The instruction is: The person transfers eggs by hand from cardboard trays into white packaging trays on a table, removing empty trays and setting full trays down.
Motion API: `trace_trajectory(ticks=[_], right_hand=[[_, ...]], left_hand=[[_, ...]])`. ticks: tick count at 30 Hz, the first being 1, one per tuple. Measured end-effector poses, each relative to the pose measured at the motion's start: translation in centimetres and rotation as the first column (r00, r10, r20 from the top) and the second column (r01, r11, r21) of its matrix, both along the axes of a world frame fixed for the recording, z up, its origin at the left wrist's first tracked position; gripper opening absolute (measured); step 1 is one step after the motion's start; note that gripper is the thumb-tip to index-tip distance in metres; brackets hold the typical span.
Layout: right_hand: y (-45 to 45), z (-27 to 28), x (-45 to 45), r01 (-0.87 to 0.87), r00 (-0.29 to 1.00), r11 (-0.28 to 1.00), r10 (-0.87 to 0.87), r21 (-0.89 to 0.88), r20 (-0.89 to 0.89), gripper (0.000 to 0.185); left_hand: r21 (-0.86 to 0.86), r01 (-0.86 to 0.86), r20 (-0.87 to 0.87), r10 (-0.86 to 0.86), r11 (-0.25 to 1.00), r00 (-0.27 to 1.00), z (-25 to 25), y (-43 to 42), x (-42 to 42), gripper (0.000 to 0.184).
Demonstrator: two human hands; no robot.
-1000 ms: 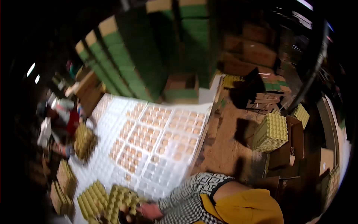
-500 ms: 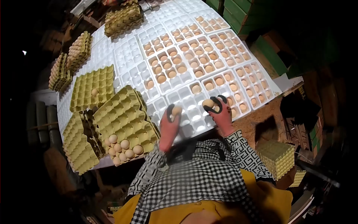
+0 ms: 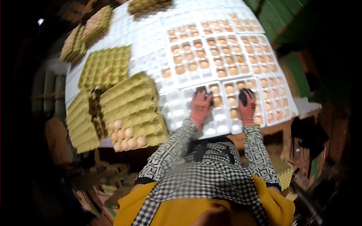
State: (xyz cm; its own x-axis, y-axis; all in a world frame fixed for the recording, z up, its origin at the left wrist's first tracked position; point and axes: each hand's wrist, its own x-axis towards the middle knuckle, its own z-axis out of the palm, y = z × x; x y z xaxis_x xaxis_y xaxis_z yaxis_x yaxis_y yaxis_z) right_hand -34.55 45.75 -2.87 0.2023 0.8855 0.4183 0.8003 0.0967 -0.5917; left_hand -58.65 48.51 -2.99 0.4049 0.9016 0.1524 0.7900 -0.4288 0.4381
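My left hand (image 3: 201, 107), in a pink glove with dark fingertips, reaches down into a white tray (image 3: 217, 129), left of a few eggs (image 3: 217, 101). Its fingers are bent together and hide whatever is under them. Over the neighbouring white tray, partly filled with eggs, my right hand (image 3: 247, 107) has its fingers curled downward; what they hold, if anything, is hidden. On the left a yellowish pulp tray (image 3: 132, 100) carries several pale eggs (image 3: 129, 132) in its near corner.
Behind it lies another pulp tray (image 3: 105, 64) with one egg, and a tilted one (image 3: 81, 122) stands at the left. Stacked egg trays (image 3: 96, 26) sit at the far left edge. Green boxes (image 3: 277, 17) are at the back right. Filled white trays (image 3: 228, 56) spread beyond my hands.
Both hands, which visibly held eggs half a second ago, have moved forward and right over the white trays; those eggs are now out of sight. The view has shifted, and more eggs sit in the nearest trays.
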Motion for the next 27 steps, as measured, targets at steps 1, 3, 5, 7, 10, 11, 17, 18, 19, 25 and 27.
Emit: trace_trajectory(ticks=[1,3,5,7,10,11,17,18,19,25,27], right_hand=[[0.2,-1.2,0.1,0.013,0.991,1.000,-0.011,-0.011,0.136,0.029],[0.6,0.6,-1.0,0.052,0.991,0.999,-0.053,0.015,0.123,0.027],[0.6,5.1,-5.1,0.027,0.976,0.999,-0.033,-0.032,-0.213,0.031],[0.8,8.6,-10.8,-0.209,0.846,0.978,0.174,-0.014,-0.505,0.038],[-1.3,14.2,-22.0,-0.697,0.677,0.712,0.618,-0.080,-0.400,0.055],[-1.5,16.1,-25.6,-0.798,0.598,0.582,0.737,-0.156,-0.315,0.059],[2.1,15.4,-43.8,-0.772,0.486,0.593,0.783,-0.230,0.389,0.054],[3.0,14.5,-45.1,-0.795,0.404,0.561,0.773,-0.230,0.490,0.054],[3.3,13.5,-45.8,-0.814,0.317,0.529,0.749,-0.238,0.582,0.054],[4.5,19.5,-37.4,-0.869,0.122,0.493,0.148,-0.034,-0.981,0.036],[4.8,19.2,-35.4,-0.876,0.332,0.469,0.422,-0.111,-0.844,0.035]], left_hand=[[-0.035,-0.004,-0.007,0.004,0.999,1.000,0.4,-0.5,-0.2,0.055],[0.052,-0.061,0.051,0.059,0.997,0.997,5.3,-1.9,-1.2,0.053],[0.133,-0.048,0.220,0.017,0.990,0.975,11.8,-3.8,-5.3,0.041],[0.216,-0.121,0.247,0.066,0.969,0.967,15.8,-6.0,-13.0,0.036],[0.175,-0.509,0.114,0.496,0.843,0.861,19.0,-8.0,-26.5,0.038],[0.177,-0.598,0.022,0.605,0.781,0.796,18.6,-8.3,-30.6,0.039],[-0.006,-0.710,-0.450,0.632,0.704,0.631,16.0,-8.0,-37.4,0.043],[0.018,-0.696,-0.370,0.652,0.718,0.662,15.9,-8.1,-37.3,0.041],[-0.031,-0.706,-0.337,0.658,0.707,0.673,16.4,-8.0,-37.0,0.041],[0.318,-0.507,-0.341,0.596,0.801,0.727,14.9,-8.5,-36.4,0.047],[0.248,-0.497,-0.298,0.553,0.832,0.778,15.3,-8.8,-37.0,0.047]])
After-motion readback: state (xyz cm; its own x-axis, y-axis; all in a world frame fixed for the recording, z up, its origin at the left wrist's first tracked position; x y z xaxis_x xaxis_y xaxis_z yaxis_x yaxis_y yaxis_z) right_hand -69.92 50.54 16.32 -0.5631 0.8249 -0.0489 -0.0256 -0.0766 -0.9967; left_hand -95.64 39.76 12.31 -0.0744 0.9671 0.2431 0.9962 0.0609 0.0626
